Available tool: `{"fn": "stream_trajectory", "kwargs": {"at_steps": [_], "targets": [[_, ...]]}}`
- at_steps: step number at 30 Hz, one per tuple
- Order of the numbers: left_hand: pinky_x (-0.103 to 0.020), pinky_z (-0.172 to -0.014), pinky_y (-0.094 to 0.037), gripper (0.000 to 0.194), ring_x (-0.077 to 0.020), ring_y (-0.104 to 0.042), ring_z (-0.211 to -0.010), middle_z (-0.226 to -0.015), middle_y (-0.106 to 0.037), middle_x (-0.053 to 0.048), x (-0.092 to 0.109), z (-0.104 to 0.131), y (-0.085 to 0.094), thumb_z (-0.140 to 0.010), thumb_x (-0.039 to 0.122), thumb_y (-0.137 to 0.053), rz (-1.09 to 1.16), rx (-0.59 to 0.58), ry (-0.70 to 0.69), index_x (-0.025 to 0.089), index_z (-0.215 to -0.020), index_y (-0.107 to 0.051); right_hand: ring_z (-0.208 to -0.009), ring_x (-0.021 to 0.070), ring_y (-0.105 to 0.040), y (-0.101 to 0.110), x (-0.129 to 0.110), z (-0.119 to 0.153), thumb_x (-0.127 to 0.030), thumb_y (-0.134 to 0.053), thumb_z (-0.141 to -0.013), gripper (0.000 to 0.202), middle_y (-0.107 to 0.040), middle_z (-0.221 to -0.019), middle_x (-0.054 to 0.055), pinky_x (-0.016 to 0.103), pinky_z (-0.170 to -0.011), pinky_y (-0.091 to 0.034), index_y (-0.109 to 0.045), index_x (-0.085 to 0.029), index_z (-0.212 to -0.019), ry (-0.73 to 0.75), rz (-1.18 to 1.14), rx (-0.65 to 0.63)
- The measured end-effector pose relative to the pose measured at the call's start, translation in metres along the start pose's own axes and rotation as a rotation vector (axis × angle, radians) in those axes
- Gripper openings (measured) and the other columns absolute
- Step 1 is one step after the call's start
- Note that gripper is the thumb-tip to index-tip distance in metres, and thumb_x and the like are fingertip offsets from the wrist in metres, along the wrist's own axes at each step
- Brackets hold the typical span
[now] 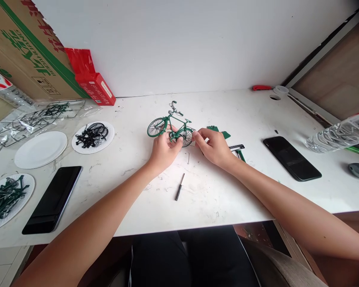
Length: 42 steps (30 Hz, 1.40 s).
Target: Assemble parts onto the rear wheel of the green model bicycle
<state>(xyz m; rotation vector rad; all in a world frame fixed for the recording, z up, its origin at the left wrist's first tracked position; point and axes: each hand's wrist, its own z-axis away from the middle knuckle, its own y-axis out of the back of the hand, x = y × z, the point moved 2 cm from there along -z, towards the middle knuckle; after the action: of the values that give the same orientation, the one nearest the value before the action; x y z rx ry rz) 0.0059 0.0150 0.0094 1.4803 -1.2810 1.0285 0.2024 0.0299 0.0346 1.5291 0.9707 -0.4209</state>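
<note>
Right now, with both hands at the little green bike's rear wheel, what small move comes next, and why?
Probably steady the bicycle with the left hand while the right hand keeps working at the rear wheel: the model stands upright on thin wheels, and both hands meet there.

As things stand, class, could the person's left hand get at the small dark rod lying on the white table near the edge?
Probably yes: the left hand grips the green model bicycle, and the small dark rod lies unobstructed nearby.

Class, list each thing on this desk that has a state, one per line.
Small green model bicycle: upright, held by left hand and right hand.
Black phone: screen dark, flat.
Clear plastic bottle: lying sideways.
Red carton: opened.
</note>
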Motion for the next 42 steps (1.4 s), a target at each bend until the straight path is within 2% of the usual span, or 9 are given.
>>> {"fn": "stream_trajectory", "kwargs": {"at_steps": [4, 9, 19, 24, 27, 31, 33, 38, 42], "targets": [[-0.025, -0.063, -0.060, 0.038, -0.0102, -0.070, -0.064, -0.094, -0.065, 0.002, -0.003, -0.003, 0.002, -0.090, 0.034, -0.077, 0.121, 0.032, 0.108, 0.025, -0.114, -0.048, -0.074, 0.0205, -0.063, 0.005, 0.000, -0.002, -0.056, -0.057, -0.105, 0.038, -0.072, -0.082, 0.006, 0.036, -0.070, -0.048, -0.065, -0.022, -0.090, -0.005, -0.047, 0.064], [-0.026, -0.068, -0.061, 0.046, -0.0122, -0.073, -0.072, -0.096, -0.068, 0.001, -0.002, -0.004, 0.001, -0.088, 0.040, -0.081, 0.195, -0.016, 0.127, 0.025, -0.113, -0.047, -0.078, 0.0203, -0.066, 0.004, 0.000, 0.000, -0.046, -0.063, -0.102, 0.023, -0.073, -0.090, 0.006, 0.037, -0.075, -0.052, -0.064, -0.022, -0.102, 0.038, -0.105, 0.074], [-0.034, -0.090, -0.063, 0.065, -0.0174, -0.079, -0.090, -0.099, -0.076, -0.003, 0.006, -0.002, 0.001, -0.072, 0.036, -0.097, 0.285, -0.044, 0.164, 0.025, -0.113, -0.047, -0.075, 0.0175, -0.063, 0.007, 0.001, -0.004, -0.050, -0.055, -0.105, 0.035, -0.074, -0.087, 0.005, 0.033, -0.072, -0.047, -0.069, -0.020, -0.093, 0.091, -0.043, -0.046], [-0.033, -0.089, -0.064, 0.063, -0.0165, -0.079, -0.087, -0.097, -0.075, -0.001, 0.006, -0.004, 0.001, -0.070, 0.034, -0.097, 0.273, 0.001, 0.169, 0.024, -0.109, -0.048, -0.072, 0.0176, -0.059, 0.039, 0.001, -0.012, -0.047, -0.056, -0.105, 0.035, -0.072, -0.082, 0.005, 0.035, -0.070, -0.040, -0.071, -0.020, -0.088, 0.092, 0.246, -0.085], [-0.032, -0.087, -0.064, 0.063, -0.0156, -0.078, -0.086, -0.094, -0.073, 0.000, 0.007, -0.004, 0.001, -0.068, 0.032, -0.097, 0.252, 0.020, 0.162, 0.024, -0.107, -0.048, -0.066, 0.0176, -0.055, 0.069, 0.014, -0.018, -0.051, -0.067, -0.099, 0.034, -0.068, -0.075, 0.005, 0.036, -0.065, -0.038, -0.072, -0.022, -0.083, 0.007, 0.329, -0.217], [-0.031, -0.084, -0.064, 0.062, -0.0155, -0.078, -0.086, -0.097, -0.073, -0.001, 0.006, -0.004, 0.000, -0.069, 0.033, -0.095, 0.220, 0.026, 0.168, 0.024, -0.108, -0.049, -0.065, 0.0186, -0.055, 0.094, 0.038, -0.023, -0.058, -0.090, -0.078, 0.036, -0.065, -0.069, 0.004, 0.035, -0.059, -0.036, -0.075, -0.025, -0.076, -0.108, 0.346, -0.360], [-0.031, -0.083, -0.064, 0.061, -0.0160, -0.078, -0.086, -0.097, -0.073, -0.002, 0.004, -0.003, 0.001, -0.070, 0.034, -0.095, 0.207, 0.046, 0.170, 0.024, -0.109, -0.048, -0.064, 0.0180, -0.055, 0.093, 0.040, -0.023, -0.060, -0.095, -0.071, 0.040, -0.065, -0.070, 0.004, 0.034, -0.057, -0.036, -0.077, -0.026, -0.079, -0.069, 0.305, -0.350], [-0.031, -0.085, -0.064, 0.061, -0.0155, -0.078, -0.083, -0.094, -0.073, -0.001, -0.002, -0.005, 0.004, -0.073, 0.036, -0.094, 0.199, 0.130, 0.187, 0.024, -0.113, -0.049, -0.061, 0.0151, -0.054, 0.069, 0.024, -0.015, -0.062, -0.091, -0.075, 0.044, -0.070, -0.082, 0.004, 0.034, -0.056, -0.038, -0.080, -0.029, -0.101, 0.010, 0.298, -0.361], [-0.031, -0.085, -0.064, 0.062, -0.0154, -0.078, -0.082, -0.093, -0.073, 0.000, -0.002, -0.006, 0.004, -0.071, 0.035, -0.095, 0.230, 0.153, 0.199, 0.024, -0.112, -0.049, -0.074, 0.0199, -0.062, 0.058, 0.017, -0.008, -0.055, -0.094, -0.074, 0.038, -0.073, -0.096, 0.006, 0.035, -0.062, -0.041, -0.082, -0.030, -0.099, 0.011, 0.348, -0.397]]}}
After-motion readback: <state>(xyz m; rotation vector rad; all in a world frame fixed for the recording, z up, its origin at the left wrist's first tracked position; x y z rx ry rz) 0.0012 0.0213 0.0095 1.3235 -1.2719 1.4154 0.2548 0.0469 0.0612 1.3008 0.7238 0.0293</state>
